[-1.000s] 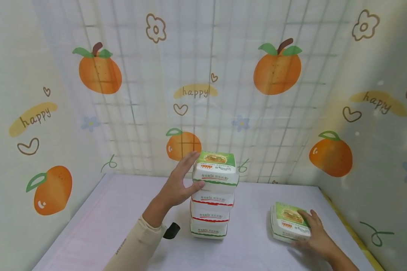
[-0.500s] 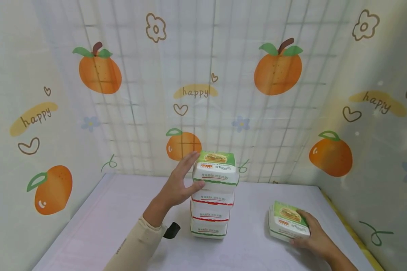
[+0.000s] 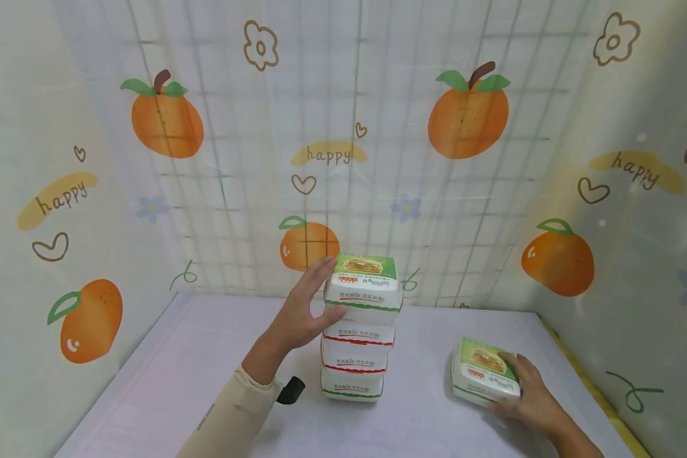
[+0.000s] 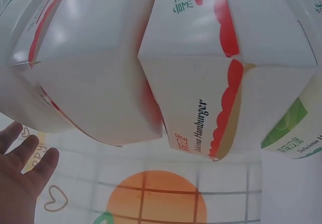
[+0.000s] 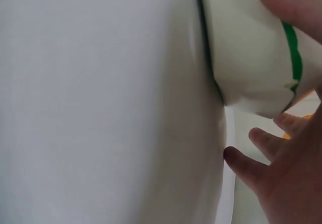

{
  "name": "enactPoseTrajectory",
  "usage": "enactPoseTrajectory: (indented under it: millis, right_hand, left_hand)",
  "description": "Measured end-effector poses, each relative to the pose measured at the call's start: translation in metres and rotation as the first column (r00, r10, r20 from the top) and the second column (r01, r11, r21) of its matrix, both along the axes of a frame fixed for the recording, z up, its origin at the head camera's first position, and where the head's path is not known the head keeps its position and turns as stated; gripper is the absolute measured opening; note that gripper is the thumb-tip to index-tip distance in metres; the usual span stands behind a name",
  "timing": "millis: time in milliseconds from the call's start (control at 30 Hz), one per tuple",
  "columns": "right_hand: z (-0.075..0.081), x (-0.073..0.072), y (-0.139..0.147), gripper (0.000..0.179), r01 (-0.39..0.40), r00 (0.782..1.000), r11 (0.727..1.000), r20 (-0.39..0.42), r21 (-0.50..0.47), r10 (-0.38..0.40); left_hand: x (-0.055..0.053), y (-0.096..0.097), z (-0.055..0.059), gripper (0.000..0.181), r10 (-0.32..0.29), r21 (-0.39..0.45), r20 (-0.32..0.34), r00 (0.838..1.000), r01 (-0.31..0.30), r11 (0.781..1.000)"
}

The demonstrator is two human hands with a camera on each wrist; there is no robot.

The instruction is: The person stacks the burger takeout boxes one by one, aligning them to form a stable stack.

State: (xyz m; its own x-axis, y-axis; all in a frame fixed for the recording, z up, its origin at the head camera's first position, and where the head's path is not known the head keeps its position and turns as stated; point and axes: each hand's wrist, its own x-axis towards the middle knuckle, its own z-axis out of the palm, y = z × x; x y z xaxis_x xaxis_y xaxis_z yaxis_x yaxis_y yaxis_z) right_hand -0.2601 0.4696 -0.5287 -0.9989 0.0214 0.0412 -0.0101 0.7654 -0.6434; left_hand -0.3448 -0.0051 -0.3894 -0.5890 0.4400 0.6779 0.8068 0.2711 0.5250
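Several paper hamburger boxes stand in a stack in the middle of the table: a green-lidded box (image 3: 363, 299) on top, red-lined boxes (image 3: 357, 364) below it, and a green-lined box (image 3: 352, 387) at the bottom. My left hand (image 3: 298, 318) touches the top box's left side with straight fingers, its thumb at the front lower corner. In the left wrist view three fingers (image 4: 30, 151) are spread beside the boxes. Off to the right, my right hand (image 3: 535, 394) grips another green hamburger box (image 3: 486, 372), thumb on the near side, fingers over the right side. That box looks slightly tilted.
The white-covered table (image 3: 418, 407) carries the stack. A curtain (image 3: 378, 76) printed with oranges surrounds it at the back and sides. A black strap or camera part (image 3: 290, 390) sticks out from the left wrist near the stack's base.
My right hand and its hamburger box have shifted slightly left and away from me. The left hand and the stack have stayed in place.
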Motion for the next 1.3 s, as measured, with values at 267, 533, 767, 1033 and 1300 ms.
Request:
enactPoseTrajectory:
  millis: [267, 533, 767, 1033, 1300]
  right_hand:
    - [0.001, 0.001, -0.004, 0.121, 0.008, 1.0, 0.999, 0.003, -0.042, -0.008]
    - [0.005, 0.001, -0.009, 0.119, 0.073, 0.997, 0.995, 0.026, -0.074, -0.071]
    - [0.013, 0.0, -0.011, 0.125, 0.108, 0.994, 0.991, 0.02, -0.074, -0.107]
    - [0.022, -0.002, -0.017, 0.126, 0.134, 0.99, 0.985, 0.062, -0.111, -0.128]
    - [0.054, -0.009, -0.032, 0.121, 0.076, 0.995, 0.988, -0.061, -0.135, -0.085]
  left_hand:
    - [0.002, 0.001, 0.001, 0.078, -0.01, 0.009, 0.003, 1.0, 0.01, 1.0]
    - [0.002, 0.002, 0.0, 0.08, -0.018, 0.008, 0.014, 1.0, 0.017, 1.0]
    - [0.005, 0.002, 0.002, 0.085, 0.017, 0.018, 0.033, 0.999, -0.017, 1.0]
    - [0.007, 0.003, -0.001, 0.082, 0.026, -0.006, 0.024, 0.999, -0.026, 1.0]
    - [0.005, 0.005, 0.002, 0.078, 0.046, -0.012, -0.005, 0.999, -0.046, 0.999]
